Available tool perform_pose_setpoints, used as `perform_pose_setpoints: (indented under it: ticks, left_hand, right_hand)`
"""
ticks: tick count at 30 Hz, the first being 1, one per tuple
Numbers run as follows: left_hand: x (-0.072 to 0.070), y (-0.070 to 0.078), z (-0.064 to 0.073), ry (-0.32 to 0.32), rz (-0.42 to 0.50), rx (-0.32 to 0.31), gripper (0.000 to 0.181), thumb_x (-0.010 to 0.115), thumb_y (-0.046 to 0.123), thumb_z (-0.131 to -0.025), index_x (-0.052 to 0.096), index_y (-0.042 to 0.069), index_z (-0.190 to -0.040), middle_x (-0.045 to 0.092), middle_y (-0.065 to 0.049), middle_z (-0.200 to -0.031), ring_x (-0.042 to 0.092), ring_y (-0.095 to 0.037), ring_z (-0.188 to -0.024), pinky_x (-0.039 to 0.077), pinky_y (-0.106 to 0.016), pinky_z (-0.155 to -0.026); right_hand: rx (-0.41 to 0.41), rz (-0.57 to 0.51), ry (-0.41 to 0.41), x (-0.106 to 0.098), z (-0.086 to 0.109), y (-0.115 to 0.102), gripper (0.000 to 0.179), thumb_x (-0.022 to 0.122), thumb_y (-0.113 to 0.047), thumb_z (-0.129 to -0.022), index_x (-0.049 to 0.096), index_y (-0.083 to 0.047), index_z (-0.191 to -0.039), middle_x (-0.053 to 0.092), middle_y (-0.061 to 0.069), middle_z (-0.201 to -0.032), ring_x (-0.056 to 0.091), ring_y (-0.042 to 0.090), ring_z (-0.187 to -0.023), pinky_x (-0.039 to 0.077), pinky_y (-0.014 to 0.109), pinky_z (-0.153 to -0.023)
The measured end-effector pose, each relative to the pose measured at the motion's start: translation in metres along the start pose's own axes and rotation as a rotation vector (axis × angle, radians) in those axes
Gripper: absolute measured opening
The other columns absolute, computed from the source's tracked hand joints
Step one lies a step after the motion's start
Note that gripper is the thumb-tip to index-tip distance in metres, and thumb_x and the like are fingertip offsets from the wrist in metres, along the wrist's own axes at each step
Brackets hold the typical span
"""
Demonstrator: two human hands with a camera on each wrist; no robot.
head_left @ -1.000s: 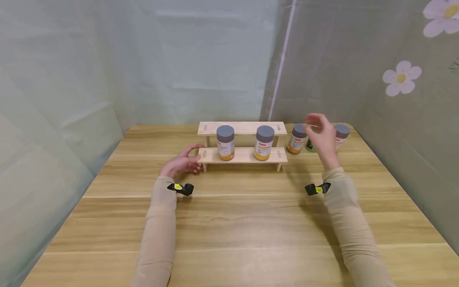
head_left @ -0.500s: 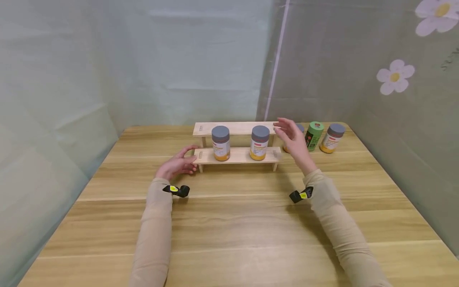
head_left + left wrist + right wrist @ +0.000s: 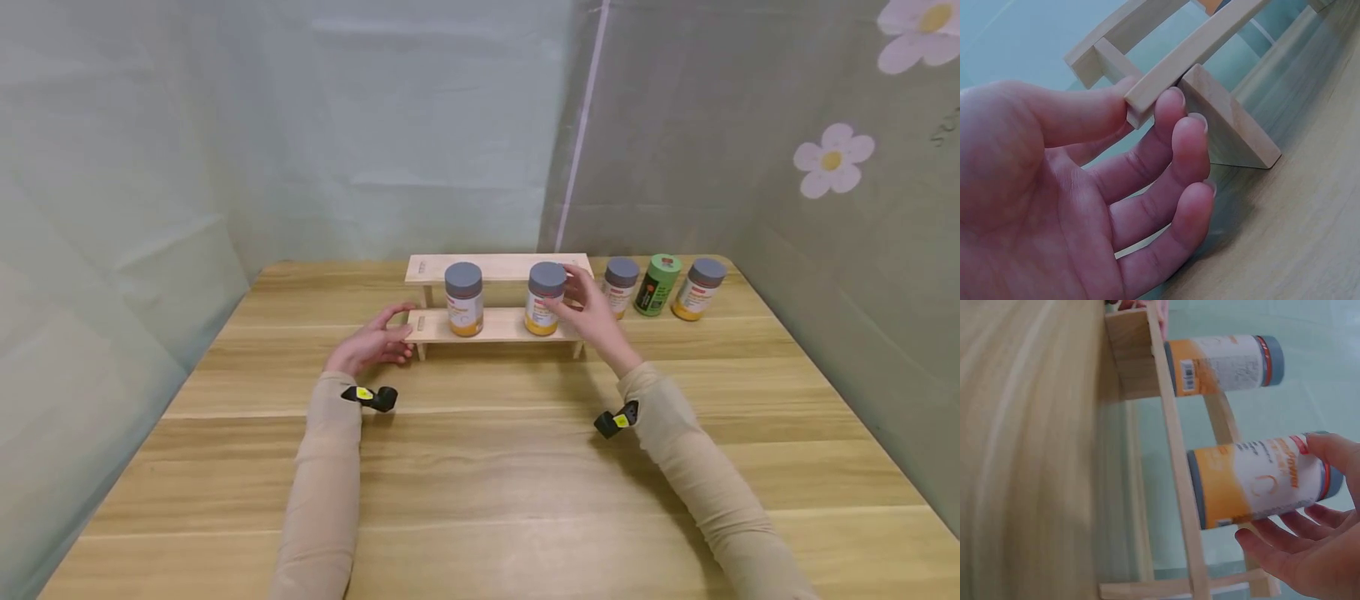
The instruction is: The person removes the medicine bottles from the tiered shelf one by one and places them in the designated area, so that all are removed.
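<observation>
We take the two-tier wooden rack (image 3: 498, 267) as the reference. It stands on the wood-grain table (image 3: 480, 483). On the rack's lower tier, toward its right end, we find the right-hand bottle (image 3: 542, 295), upright, with a grey lid and an orange-and-white label. The left-hand bottle (image 3: 465, 302), of the same kind, stands upright on that tier toward the rack's left end.

With our left hand (image 3: 371, 343) we pinch the left end of the lower tier, thumb above and fingertips below. With our right hand (image 3: 592, 321) we hold the right-hand bottle: the thumb lies on its near side just below the lid, and the fingers curve behind. We cannot tell whether every finger makes contact.

Beside the rack's right end, on the table, we see the near bottle (image 3: 621, 283), the green canister (image 3: 658, 285) and the outer bottle (image 3: 699, 288), in that order outward.

We judge the step in hand to be gripping or setting the right-hand bottle while bracing the rack. The next move, in our judgement, calls for even finger pressure and a steady left-hand brace, so that the rack does not slide.
</observation>
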State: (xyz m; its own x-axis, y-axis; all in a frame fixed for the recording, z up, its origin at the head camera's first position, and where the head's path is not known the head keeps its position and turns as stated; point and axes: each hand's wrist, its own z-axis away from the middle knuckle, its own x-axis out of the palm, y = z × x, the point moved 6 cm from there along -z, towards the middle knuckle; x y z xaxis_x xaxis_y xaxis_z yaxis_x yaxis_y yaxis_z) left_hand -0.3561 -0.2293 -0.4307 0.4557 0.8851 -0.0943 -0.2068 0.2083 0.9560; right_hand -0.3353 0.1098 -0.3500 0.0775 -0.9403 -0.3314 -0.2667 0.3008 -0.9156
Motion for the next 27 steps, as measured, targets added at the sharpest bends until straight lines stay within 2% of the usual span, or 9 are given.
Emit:
perform_pose_setpoints:
  ticks: [9, 16, 20, 23, 27]
  left_hand:
    - [0.000, 0.002, 0.001, -0.001, -0.023, 0.008, 0.061, 0.046, 0.025, -0.103, 0.013, 0.023, -0.155, 0.056, -0.002, -0.091, 0.062, -0.011, -0.079, 0.052, -0.027, -0.076]
    - [0.001, -0.001, 0.002, 0.002, -0.013, 0.012, 0.061, 0.044, 0.023, -0.104, 0.011, 0.023, -0.155, 0.056, 0.000, -0.090, 0.061, -0.010, -0.078, 0.052, -0.026, -0.075]
    - [0.002, 0.000, 0.002, -0.001, -0.004, 0.017, 0.060, 0.044, 0.024, -0.104, 0.012, 0.023, -0.155, 0.056, -0.001, -0.090, 0.061, -0.011, -0.078, 0.052, -0.026, -0.076]
    - [0.003, 0.001, 0.002, -0.007, -0.005, 0.018, 0.061, 0.044, 0.024, -0.104, 0.011, 0.023, -0.155, 0.056, -0.001, -0.090, 0.061, -0.011, -0.078, 0.052, -0.027, -0.076]
    - [0.002, 0.002, 0.001, -0.005, -0.007, 0.017, 0.061, 0.044, 0.023, -0.104, 0.011, 0.023, -0.155, 0.056, -0.001, -0.090, 0.062, -0.011, -0.078, 0.052, -0.027, -0.076]
  right_hand:
    - [0.012, -0.004, -0.004, 0.007, 0.002, 0.004, 0.064, 0.067, -0.016, -0.091, 0.035, -0.005, -0.145, 0.046, 0.020, -0.142, 0.046, 0.036, -0.132, 0.039, 0.049, -0.109]
    - [0.024, 0.007, -0.007, 0.005, 0.001, 0.005, 0.063, 0.070, -0.018, -0.090, 0.039, -0.008, -0.143, 0.049, 0.019, -0.139, 0.048, 0.036, -0.130, 0.040, 0.050, -0.107]
    - [0.032, -0.027, 0.001, -0.009, -0.002, 0.006, 0.063, 0.071, -0.016, -0.089, 0.041, -0.008, -0.143, 0.051, 0.019, -0.138, 0.049, 0.035, -0.127, 0.040, 0.047, -0.107]
    - [0.040, -0.054, 0.015, -0.027, -0.002, 0.004, 0.064, 0.070, -0.018, -0.089, 0.039, -0.010, -0.145, 0.051, 0.015, -0.138, 0.051, 0.029, -0.125, 0.042, 0.040, -0.103]
    - [0.036, -0.089, 0.064, -0.055, 0.001, 0.001, 0.059, 0.071, -0.021, -0.089, 0.043, -0.015, -0.141, 0.056, -0.002, -0.128, 0.054, 0.014, -0.116, 0.043, 0.027, -0.096]
